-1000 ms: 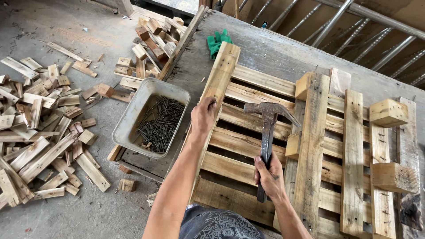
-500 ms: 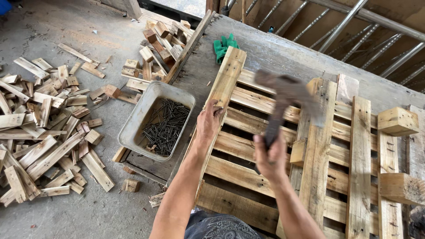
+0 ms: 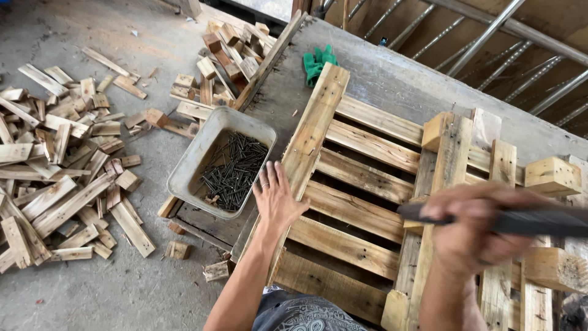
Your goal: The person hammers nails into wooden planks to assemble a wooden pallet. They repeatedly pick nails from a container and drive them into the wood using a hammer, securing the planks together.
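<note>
My left hand [image 3: 277, 199] lies flat, fingers spread, on the left plank [image 3: 312, 132] of a wooden pallet [image 3: 361, 178] on a workbench. My right hand [image 3: 474, 230] is blurred and close to the camera, gripping the dark handle of a hammer [image 3: 527, 220] that points right; the hammer's head is out of view. A grey tray [image 3: 184, 175] full of dark nails [image 3: 233, 171] sits just left of my left hand.
Loose wooden blocks [image 3: 551, 175] rest on the pallet's right side. Green gloves [image 3: 317, 61] lie on the bench behind the pallet. Many wood offcuts [image 3: 67, 165] cover the concrete floor at left, with another heap [image 3: 226, 55] behind the tray. Metal bars [image 3: 490, 37] run along the back.
My right hand has swung the hammer up and back toward the camera, off the pallet. My left hand has stayed on the left plank. The camera moved closer.
</note>
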